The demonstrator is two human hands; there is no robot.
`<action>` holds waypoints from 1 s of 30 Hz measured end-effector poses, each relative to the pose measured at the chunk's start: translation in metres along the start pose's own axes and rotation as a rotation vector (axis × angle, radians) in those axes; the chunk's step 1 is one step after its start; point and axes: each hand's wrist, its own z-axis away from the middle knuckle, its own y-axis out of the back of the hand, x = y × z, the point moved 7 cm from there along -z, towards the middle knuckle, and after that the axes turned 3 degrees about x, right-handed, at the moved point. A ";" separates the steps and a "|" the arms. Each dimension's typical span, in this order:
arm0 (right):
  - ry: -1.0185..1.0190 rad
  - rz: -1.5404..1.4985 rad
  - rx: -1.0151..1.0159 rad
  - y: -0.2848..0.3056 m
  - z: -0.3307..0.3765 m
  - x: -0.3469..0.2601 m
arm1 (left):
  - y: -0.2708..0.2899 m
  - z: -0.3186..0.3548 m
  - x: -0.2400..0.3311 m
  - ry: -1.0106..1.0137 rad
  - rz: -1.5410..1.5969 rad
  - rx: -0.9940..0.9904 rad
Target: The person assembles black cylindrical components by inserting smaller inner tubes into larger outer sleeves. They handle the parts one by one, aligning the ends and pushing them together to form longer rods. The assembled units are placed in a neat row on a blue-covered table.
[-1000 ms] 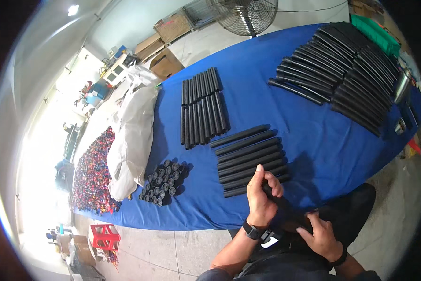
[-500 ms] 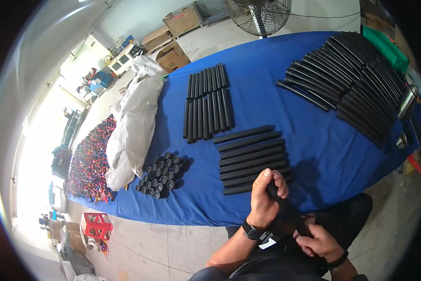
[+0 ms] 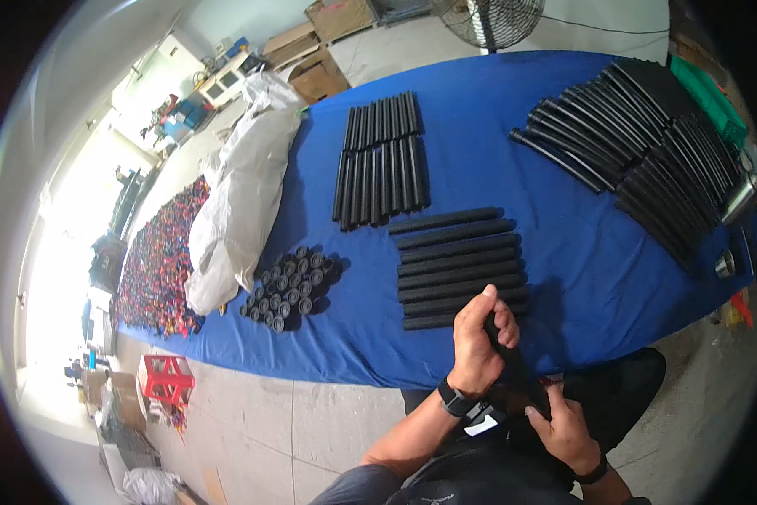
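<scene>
A black foam-like tube (image 3: pixel 517 374) slants across my lap, dark against my dark clothes. My left hand (image 3: pixel 479 345) is closed round its upper part, thumb pointing up. Lower down, my right hand (image 3: pixel 566 431) grips near the tube's other end; a small reddish bit shows by its fingers, too little to name. Just beyond my left hand, several matte black tubes (image 3: pixel 458 261) lie side by side on the blue cloth. Farther back, shinier black tubes (image 3: pixel 381 181) lie in two rows. To their left stands a cluster of round black caps (image 3: pixel 286 290).
A large pile of black tubes (image 3: pixel 597 126) covers the table's right end, by a green bin (image 3: pixel 711 101) and metal cups (image 3: pixel 725 264). At left are a white sack (image 3: pixel 248 202) and many small coloured pieces (image 3: pixel 164 261). A red stool (image 3: pixel 166 379) stands on the floor; a fan (image 3: pixel 490 21) is behind.
The view has shifted, so the table sits slightly higher in the picture. Both hands stay on the tube; my right hand has turned a little and its fingers have shifted along the lower end.
</scene>
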 end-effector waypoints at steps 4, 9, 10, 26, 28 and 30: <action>0.033 0.048 0.100 0.000 -0.002 -0.011 | 0.000 0.000 0.001 0.001 0.018 0.012; 0.058 0.042 0.125 -0.006 0.002 -0.004 | -0.001 0.003 0.003 0.028 0.029 0.023; 0.086 0.011 0.117 -0.006 0.001 -0.007 | 0.000 0.004 0.003 0.014 0.023 0.026; -0.263 -0.470 -0.279 -0.001 -0.003 0.003 | -0.012 0.006 0.024 -0.049 0.037 -0.206; -0.558 -0.910 -0.535 -0.014 0.012 -0.004 | -0.014 0.007 0.020 -0.032 0.225 -0.274; -0.154 -0.582 -0.177 -0.008 0.006 -0.003 | -0.015 -0.002 0.006 0.020 0.214 -0.242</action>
